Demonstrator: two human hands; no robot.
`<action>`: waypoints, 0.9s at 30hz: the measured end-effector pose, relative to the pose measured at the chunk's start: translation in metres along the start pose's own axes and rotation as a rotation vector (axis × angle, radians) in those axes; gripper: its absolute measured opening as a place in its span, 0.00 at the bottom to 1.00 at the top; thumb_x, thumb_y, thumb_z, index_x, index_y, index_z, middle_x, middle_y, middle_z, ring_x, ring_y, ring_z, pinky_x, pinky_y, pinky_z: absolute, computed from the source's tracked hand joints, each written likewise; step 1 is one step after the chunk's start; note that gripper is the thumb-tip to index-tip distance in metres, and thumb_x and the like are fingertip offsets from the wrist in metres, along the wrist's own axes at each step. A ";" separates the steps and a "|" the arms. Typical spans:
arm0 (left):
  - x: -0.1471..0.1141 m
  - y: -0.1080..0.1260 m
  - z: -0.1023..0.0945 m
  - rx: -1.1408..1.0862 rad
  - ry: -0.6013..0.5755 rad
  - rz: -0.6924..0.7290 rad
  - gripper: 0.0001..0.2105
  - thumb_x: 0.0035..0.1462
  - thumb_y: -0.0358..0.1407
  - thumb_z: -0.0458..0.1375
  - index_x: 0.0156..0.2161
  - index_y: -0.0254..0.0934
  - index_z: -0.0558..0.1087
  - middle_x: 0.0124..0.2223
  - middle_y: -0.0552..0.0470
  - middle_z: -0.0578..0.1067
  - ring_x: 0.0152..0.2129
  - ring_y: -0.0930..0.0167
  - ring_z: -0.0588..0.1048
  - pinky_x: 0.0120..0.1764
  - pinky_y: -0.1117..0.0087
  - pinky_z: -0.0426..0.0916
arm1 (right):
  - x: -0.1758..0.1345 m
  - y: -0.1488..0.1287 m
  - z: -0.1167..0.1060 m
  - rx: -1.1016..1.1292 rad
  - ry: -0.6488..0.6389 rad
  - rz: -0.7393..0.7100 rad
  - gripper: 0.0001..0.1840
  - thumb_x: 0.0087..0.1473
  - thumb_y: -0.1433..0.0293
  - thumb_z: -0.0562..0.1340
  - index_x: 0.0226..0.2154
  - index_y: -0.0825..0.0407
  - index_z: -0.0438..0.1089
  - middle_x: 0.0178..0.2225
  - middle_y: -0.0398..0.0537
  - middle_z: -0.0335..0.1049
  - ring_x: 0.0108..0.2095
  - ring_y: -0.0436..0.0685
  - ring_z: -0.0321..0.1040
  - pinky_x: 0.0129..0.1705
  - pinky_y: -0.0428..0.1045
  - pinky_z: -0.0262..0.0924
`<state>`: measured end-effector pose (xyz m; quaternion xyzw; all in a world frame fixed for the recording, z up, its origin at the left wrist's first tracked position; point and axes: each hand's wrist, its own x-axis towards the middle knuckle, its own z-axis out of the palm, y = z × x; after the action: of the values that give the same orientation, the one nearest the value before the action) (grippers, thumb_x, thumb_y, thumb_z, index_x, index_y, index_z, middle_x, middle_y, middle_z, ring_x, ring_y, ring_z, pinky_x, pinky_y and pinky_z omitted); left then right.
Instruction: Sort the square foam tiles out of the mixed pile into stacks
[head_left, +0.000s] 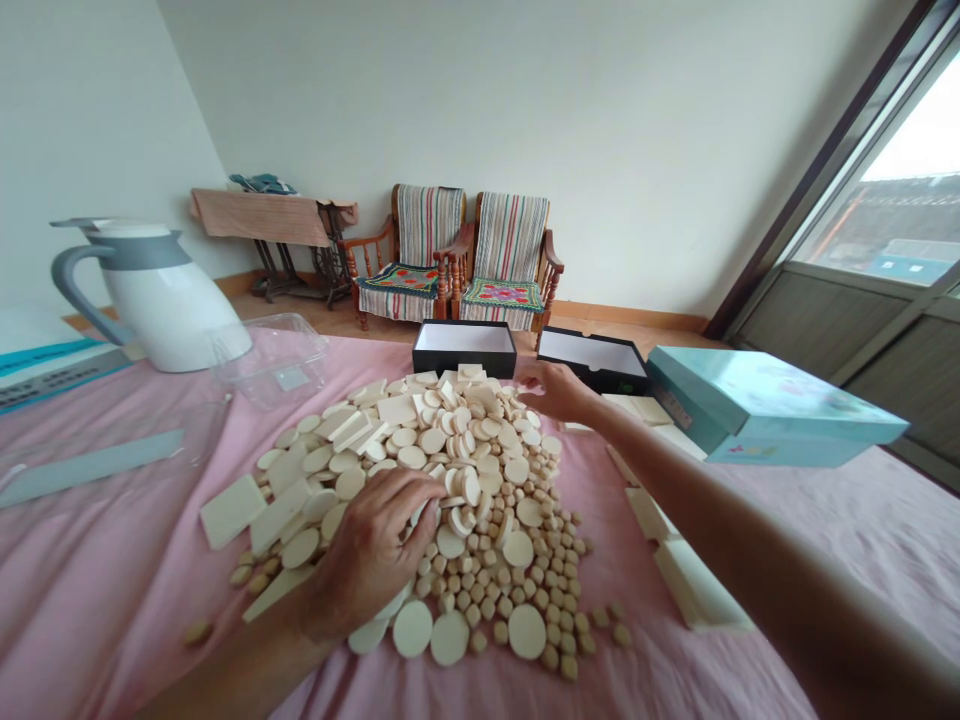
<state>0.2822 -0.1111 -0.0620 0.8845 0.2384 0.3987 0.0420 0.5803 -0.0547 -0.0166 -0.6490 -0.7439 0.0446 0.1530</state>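
A large heap of pale wooden discs (pixel 431 440), square tiles (pixel 232 510) and small rounded wooden cubes (pixel 555 600) lies in front of me. At the near left of the heap, my left hand (pixel 375 540) is closed, its thumb and fingertips against several wooden discs (pixel 461 490). My right hand (pixel 559 390) reaches over the far right edge of the heap, close to the black boxes. Its fingers are bent together; whatever they hold, if anything, is hidden. More square tiles (pixel 686 580) stand in a row under and beside my right forearm.
Behind the heap are a black open box (pixel 465 350) and a second black box (pixel 592 362). A light-blue box (pixel 780 410) stands at right. On the left are a white jug (pixel 172 310) and clear plastic containers (pixel 274 360). The pink cloth (pixel 187 560) is wrinkled.
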 end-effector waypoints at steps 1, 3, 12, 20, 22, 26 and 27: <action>0.000 0.000 0.000 0.001 0.002 -0.002 0.08 0.59 0.25 0.52 0.38 0.37 0.73 0.36 0.49 0.76 0.36 0.70 0.73 0.41 0.68 0.69 | 0.004 -0.010 0.005 0.039 0.023 -0.004 0.13 0.53 0.67 0.61 0.41 0.53 0.71 0.39 0.50 0.74 0.39 0.55 0.70 0.41 0.46 0.59; 0.000 0.001 -0.001 0.002 0.008 -0.008 0.08 0.58 0.25 0.52 0.38 0.37 0.73 0.36 0.49 0.76 0.36 0.70 0.74 0.40 0.68 0.69 | 0.011 -0.028 0.015 0.065 0.044 0.025 0.10 0.52 0.65 0.62 0.37 0.52 0.72 0.37 0.50 0.75 0.37 0.54 0.70 0.37 0.45 0.59; 0.001 0.002 -0.003 0.000 0.017 -0.025 0.08 0.58 0.25 0.52 0.37 0.36 0.73 0.35 0.50 0.75 0.35 0.70 0.74 0.40 0.69 0.69 | -0.002 -0.029 -0.002 0.046 0.159 0.169 0.09 0.55 0.71 0.53 0.36 0.53 0.69 0.32 0.48 0.73 0.30 0.52 0.66 0.30 0.45 0.53; 0.000 0.001 0.000 0.016 0.017 0.015 0.08 0.58 0.26 0.52 0.38 0.37 0.73 0.35 0.50 0.76 0.35 0.70 0.74 0.40 0.69 0.70 | -0.074 0.008 -0.039 -0.029 -0.375 0.010 0.16 0.48 0.75 0.59 0.41 0.53 0.73 0.38 0.51 0.74 0.36 0.56 0.69 0.35 0.46 0.59; 0.001 0.001 0.001 0.021 0.021 0.020 0.08 0.58 0.26 0.52 0.38 0.37 0.73 0.35 0.50 0.76 0.35 0.70 0.75 0.40 0.70 0.70 | -0.081 0.011 -0.040 0.020 -0.464 -0.011 0.14 0.48 0.74 0.59 0.39 0.51 0.74 0.38 0.50 0.74 0.37 0.57 0.70 0.36 0.47 0.61; 0.002 0.000 0.000 0.039 0.025 0.015 0.08 0.59 0.27 0.52 0.37 0.36 0.73 0.35 0.50 0.76 0.35 0.70 0.75 0.40 0.69 0.70 | -0.087 0.012 -0.035 -0.040 -0.355 0.086 0.17 0.48 0.75 0.60 0.42 0.53 0.73 0.40 0.53 0.75 0.41 0.59 0.70 0.41 0.49 0.62; 0.002 0.000 0.000 0.042 0.025 0.016 0.08 0.59 0.27 0.52 0.37 0.37 0.73 0.35 0.50 0.76 0.35 0.70 0.75 0.40 0.69 0.70 | -0.089 0.012 -0.033 -0.073 -0.340 0.094 0.19 0.47 0.74 0.61 0.44 0.54 0.72 0.42 0.54 0.74 0.43 0.60 0.69 0.44 0.50 0.62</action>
<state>0.2837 -0.1103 -0.0606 0.8820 0.2403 0.4051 0.0171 0.6106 -0.1447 -0.0033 -0.6711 -0.7292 0.1339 -0.0008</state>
